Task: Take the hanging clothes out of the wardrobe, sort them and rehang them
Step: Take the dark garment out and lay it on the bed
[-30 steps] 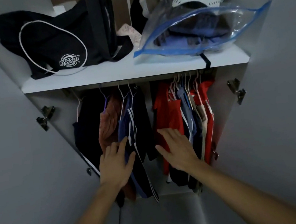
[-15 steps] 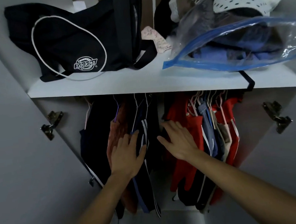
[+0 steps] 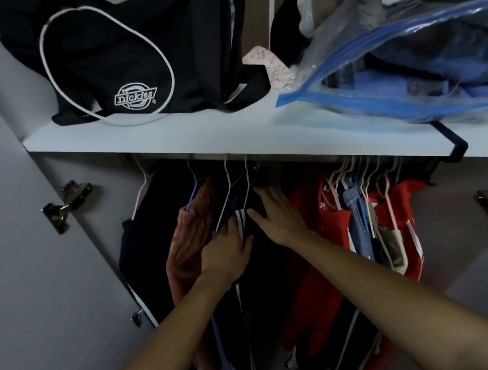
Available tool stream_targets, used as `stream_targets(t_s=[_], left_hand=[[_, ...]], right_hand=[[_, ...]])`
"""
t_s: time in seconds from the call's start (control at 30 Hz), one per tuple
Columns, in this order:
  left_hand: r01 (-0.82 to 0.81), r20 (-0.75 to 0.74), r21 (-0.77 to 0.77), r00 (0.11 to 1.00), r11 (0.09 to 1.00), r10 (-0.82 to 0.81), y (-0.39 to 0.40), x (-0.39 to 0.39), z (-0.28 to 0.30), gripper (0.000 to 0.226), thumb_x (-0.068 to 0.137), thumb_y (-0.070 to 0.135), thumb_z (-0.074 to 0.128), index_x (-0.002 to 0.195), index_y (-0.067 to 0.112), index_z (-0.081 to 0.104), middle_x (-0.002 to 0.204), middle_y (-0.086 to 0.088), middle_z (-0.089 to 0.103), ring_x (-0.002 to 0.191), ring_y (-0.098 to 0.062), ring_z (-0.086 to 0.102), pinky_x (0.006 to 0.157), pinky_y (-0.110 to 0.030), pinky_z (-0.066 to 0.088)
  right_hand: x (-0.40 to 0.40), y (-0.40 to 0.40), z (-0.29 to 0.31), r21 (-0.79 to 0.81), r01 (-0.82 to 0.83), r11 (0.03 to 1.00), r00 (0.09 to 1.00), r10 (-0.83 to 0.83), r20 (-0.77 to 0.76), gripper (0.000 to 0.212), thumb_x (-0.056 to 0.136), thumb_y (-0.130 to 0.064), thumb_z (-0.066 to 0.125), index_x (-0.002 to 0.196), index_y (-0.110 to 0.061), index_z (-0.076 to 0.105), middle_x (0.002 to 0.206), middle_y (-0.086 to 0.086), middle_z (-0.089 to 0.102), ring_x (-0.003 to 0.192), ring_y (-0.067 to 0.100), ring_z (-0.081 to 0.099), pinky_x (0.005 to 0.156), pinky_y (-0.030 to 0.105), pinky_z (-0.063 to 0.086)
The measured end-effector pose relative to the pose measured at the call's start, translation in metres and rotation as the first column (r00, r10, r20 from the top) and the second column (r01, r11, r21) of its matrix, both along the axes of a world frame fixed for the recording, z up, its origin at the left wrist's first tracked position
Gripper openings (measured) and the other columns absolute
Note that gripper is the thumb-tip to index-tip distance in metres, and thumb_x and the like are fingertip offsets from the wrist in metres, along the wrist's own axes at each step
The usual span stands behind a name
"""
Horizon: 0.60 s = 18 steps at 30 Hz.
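Upper left of the frame, a black bag [image 3: 127, 60] with white piping and logo on the white shelf [image 3: 168, 135]; lower right, red garments [image 3: 311, 207]; centre, dark trousers [image 3: 240, 216] with white stripes; a blue-edged clear bag [image 3: 408, 76]

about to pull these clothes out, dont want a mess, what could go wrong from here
The clear blue-edged plastic bag overhangs the white shelf edge; lifting hangers could knock it down. The thin wire hangers over the red garments are packed tightly and may tangle. Both hands, left hand and right hand, lie open on the dark white-striped garment, so it could slip off.
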<state>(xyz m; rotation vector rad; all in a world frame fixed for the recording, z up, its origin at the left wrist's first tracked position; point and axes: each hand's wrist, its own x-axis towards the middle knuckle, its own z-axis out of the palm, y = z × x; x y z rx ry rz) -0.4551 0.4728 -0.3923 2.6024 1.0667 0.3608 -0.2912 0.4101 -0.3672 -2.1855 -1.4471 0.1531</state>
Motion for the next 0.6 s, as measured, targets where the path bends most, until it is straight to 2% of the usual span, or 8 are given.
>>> stream_targets(t_s=[0.17, 0.33, 0.43, 0.5, 0.53, 0.6], left_hand=[[-0.063, -0.048, 0.064, 0.997, 0.996, 0.066, 0.013, 0.016, -0.017, 0.058, 0.104, 0.044, 0.052, 0.149, 0.013, 0.033, 0.121, -0.014, 0.068, 0.106, -0.039, 0.068, 0.073, -0.041, 0.049], [-0.111, -0.117, 0.104, 0.986, 0.988, 0.123, 0.022, 0.020, -0.015, 0.040, 0.102, 0.015, 0.045, 0.141, 0.009, 0.039, 0.120, -0.018, 0.068, 0.105, -0.044, 0.068, 0.077, -0.044, 0.050], [-0.131, -0.119, 0.118, 0.982, 0.984, 0.145, 0.030, 0.007, -0.011, 0.035, 0.097, 0.009, 0.047, 0.132, 0.011, 0.044, 0.120, -0.017, 0.068, 0.105, -0.042, 0.068, 0.075, -0.043, 0.048], [-0.149, -0.086, 0.144, 0.983, 0.978, 0.162, 0.037, -0.004, -0.008, 0.031, 0.095, 0.007, 0.051, 0.126, 0.012, 0.047, 0.124, -0.016, 0.065, 0.110, -0.040, 0.066, 0.080, -0.044, 0.050], [-0.156, -0.079, 0.160, 0.982, 0.975, 0.170, 0.041, -0.010, -0.006, 0.031, 0.095, 0.007, 0.051, 0.126, 0.012, 0.049, 0.127, -0.015, 0.064, 0.113, -0.039, 0.065, 0.083, -0.045, 0.051], [-0.171, -0.086, 0.188, 0.978, 0.967, 0.190, 0.047, -0.018, -0.002, 0.036, 0.096, 0.005, 0.052, 0.131, 0.012, 0.049, 0.137, -0.013, 0.059, 0.121, -0.037, 0.060, 0.086, -0.044, 0.051]], right_hand=[[0.023, 0.030, -0.025, 0.019, -0.053, 0.998, 0.994, 0.054, -0.098, 0.070, 0.106, -0.054, 0.046, 0.165, -0.031, 0.016, 0.170, 0.001, 0.024, 0.153, 0.027, 0.029, 0.119, 0.048, 0.036], [0.042, 0.050, -0.031, 0.008, -0.039, 0.999, 0.996, 0.040, -0.076, 0.063, 0.109, -0.044, 0.044, 0.165, -0.032, 0.019, 0.172, -0.001, 0.020, 0.157, 0.031, 0.015, 0.124, 0.049, 0.025], [0.054, 0.061, -0.035, -0.003, -0.071, 0.998, 0.998, 0.071, -0.004, 0.060, 0.109, -0.040, 0.044, 0.164, -0.029, 0.024, 0.171, 0.000, 0.021, 0.158, 0.031, 0.012, 0.126, 0.050, 0.022], [0.060, 0.068, -0.039, 0.002, -0.095, 0.996, 0.994, 0.094, 0.058, 0.053, 0.110, -0.036, 0.043, 0.160, -0.024, 0.033, 0.167, 0.004, 0.030, 0.156, 0.033, 0.017, 0.125, 0.047, 0.021], [0.062, 0.071, -0.041, 0.010, -0.098, 0.995, 0.990, 0.096, 0.102, 0.046, 0.110, -0.033, 0.042, 0.155, -0.022, 0.041, 0.161, 0.008, 0.037, 0.151, 0.035, 0.025, 0.122, 0.047, 0.023], [0.062, 0.075, -0.043, 0.049, -0.092, 0.995, 0.979, 0.082, 0.184, 0.028, 0.110, -0.027, 0.044, 0.132, -0.017, 0.057, 0.141, 0.011, 0.055, 0.132, 0.037, 0.046, 0.105, 0.047, 0.037]])
